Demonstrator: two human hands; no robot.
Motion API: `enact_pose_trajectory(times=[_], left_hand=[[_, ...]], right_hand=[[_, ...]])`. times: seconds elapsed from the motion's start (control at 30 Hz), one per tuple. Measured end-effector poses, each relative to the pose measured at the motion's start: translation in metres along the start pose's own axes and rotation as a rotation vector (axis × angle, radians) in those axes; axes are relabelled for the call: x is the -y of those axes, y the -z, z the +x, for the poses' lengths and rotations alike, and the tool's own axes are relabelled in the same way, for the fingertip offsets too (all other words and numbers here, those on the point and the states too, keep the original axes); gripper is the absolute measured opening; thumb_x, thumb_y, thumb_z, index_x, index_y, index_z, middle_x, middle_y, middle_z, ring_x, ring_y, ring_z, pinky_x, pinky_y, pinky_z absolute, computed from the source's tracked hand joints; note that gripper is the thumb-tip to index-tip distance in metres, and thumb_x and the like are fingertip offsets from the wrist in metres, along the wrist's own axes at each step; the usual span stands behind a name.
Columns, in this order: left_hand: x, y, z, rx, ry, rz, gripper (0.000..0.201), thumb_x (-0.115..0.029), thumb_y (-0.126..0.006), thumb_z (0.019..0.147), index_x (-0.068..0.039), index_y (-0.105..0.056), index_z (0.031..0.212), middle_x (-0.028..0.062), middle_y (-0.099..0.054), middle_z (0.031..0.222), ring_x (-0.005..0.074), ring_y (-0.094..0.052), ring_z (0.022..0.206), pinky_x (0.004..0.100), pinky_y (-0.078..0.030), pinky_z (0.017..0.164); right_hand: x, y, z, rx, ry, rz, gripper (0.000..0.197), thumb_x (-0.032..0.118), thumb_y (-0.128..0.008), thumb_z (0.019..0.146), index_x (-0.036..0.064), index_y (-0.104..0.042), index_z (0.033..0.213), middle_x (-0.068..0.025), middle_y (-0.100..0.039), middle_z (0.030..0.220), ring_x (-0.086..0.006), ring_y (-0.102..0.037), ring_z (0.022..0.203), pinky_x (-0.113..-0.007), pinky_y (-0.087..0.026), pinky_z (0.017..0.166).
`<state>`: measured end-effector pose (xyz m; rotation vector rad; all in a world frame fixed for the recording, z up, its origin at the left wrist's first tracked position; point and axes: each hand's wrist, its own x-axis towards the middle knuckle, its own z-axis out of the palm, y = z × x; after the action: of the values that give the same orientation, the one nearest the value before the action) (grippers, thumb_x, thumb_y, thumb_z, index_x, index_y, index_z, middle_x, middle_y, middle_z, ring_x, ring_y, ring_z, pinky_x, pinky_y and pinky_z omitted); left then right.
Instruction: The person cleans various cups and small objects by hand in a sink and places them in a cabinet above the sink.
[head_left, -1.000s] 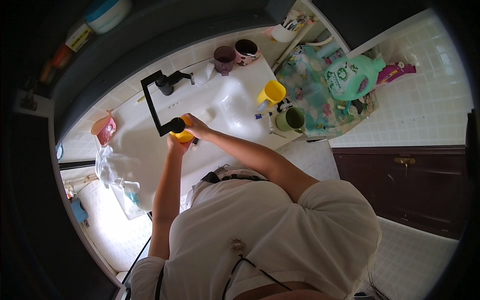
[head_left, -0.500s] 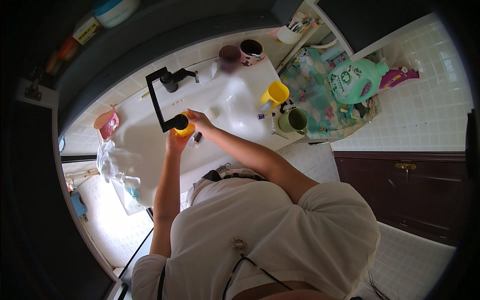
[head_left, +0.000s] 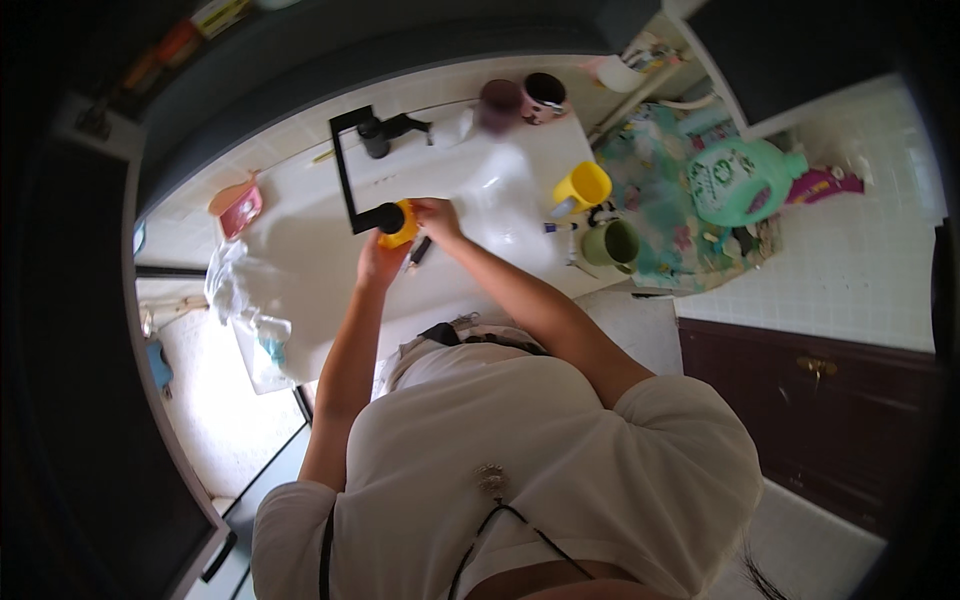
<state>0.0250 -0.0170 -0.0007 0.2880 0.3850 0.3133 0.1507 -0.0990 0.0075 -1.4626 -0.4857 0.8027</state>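
Both of my hands are together over the white washbasin (head_left: pixel 300 280), at the end of the black faucet (head_left: pixel 345 180). My left hand (head_left: pixel 381 262) grips a yellow, cup-like thing (head_left: pixel 405 230) from its near side. My right hand (head_left: pixel 436 217) has its fingers closed on the right side of the same thing. The faucet's round black head covers part of it, so its full shape is hidden. Just below my right hand a short dark stick-like object (head_left: pixel 420 251) lies on the basin.
On the right stand a yellow mug (head_left: pixel 585 184), a green mug (head_left: pixel 612 242), and a green detergent bottle (head_left: pixel 735 180) on a patterned cloth. Dark cups (head_left: pixel 543 98) stand at the back. A pink dish (head_left: pixel 238 210) and white cloth (head_left: pixel 235 280) lie left. A dark cabinet (head_left: pixel 250 75) overhangs.
My view has shifted, so the whole scene sits higher and further right. My right hand has moved slightly to the right against the yellow thing. Both hands stay at the faucet head.
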Motion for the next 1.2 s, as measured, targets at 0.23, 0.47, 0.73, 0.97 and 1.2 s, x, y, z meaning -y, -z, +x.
enact_pose_trajectory(times=[0.23, 0.47, 0.73, 0.97, 1.2], left_hand=[[-0.008, -0.013, 0.007, -0.374, 0.122, 0.550, 0.034, -0.030, -0.044, 0.090, -0.010, -0.047, 0.117, 0.0086, -0.054, 0.112, 0.0211, -0.057, 0.096, 0.0330, -0.051, 0.077], [-0.012, -0.012, 0.009, -0.559, 0.204, 0.835, 0.042, -0.042, -0.039, 0.091, -0.005, -0.051, 0.107, 0.0092, -0.062, 0.096, 0.0164, -0.064, 0.077, 0.0252, -0.054, 0.064], [-0.004, -0.002, 0.005, -0.643, -0.016, 0.786, 0.044, -0.038, -0.038, 0.093, 0.003, -0.053, 0.102, 0.0125, -0.061, 0.091, 0.0196, -0.064, 0.075, 0.0260, -0.054, 0.064], [0.002, -0.002, -0.003, -0.544, 0.034, 0.774, 0.036, -0.032, -0.036, 0.094, -0.001, -0.051, 0.104, 0.0134, -0.061, 0.098, 0.0206, -0.064, 0.080, 0.0274, -0.054, 0.068], [-0.005, -0.008, -0.005, -0.437, 0.303, 0.524, 0.042, -0.037, -0.035, 0.091, -0.003, -0.045, 0.112, 0.0135, -0.058, 0.103, 0.0297, -0.058, 0.096, 0.0397, -0.046, 0.087]], right_hand=[[0.018, -0.013, -0.038, -0.007, -0.265, 0.150, 0.055, 0.044, -0.052, 0.084, 0.0041, -0.043, 0.121, -0.0083, -0.052, 0.112, -0.0131, -0.052, 0.093, -0.027, -0.043, 0.073], [0.020, -0.017, -0.033, 0.097, -0.209, -0.036, 0.051, 0.036, -0.051, 0.088, 0.0073, -0.038, 0.128, -0.0084, -0.053, 0.111, -0.0128, -0.054, 0.093, -0.024, -0.045, 0.073], [0.010, -0.016, -0.025, 0.045, -0.095, -0.016, 0.058, 0.016, -0.061, 0.078, 0.0062, -0.038, 0.131, -0.0080, -0.058, 0.107, -0.0120, -0.055, 0.088, -0.022, -0.045, 0.075], [0.005, -0.002, -0.029, -0.060, 0.026, -0.055, 0.063, 0.011, -0.071, 0.068, 0.0042, -0.045, 0.126, -0.0114, -0.055, 0.117, -0.0157, -0.054, 0.102, -0.024, -0.041, 0.088], [0.008, 0.018, -0.036, 0.021, 0.289, -0.363, 0.060, 0.010, -0.075, 0.063, 0.0065, -0.053, 0.118, -0.0129, -0.050, 0.124, -0.0203, -0.050, 0.113, -0.027, -0.038, 0.095]])
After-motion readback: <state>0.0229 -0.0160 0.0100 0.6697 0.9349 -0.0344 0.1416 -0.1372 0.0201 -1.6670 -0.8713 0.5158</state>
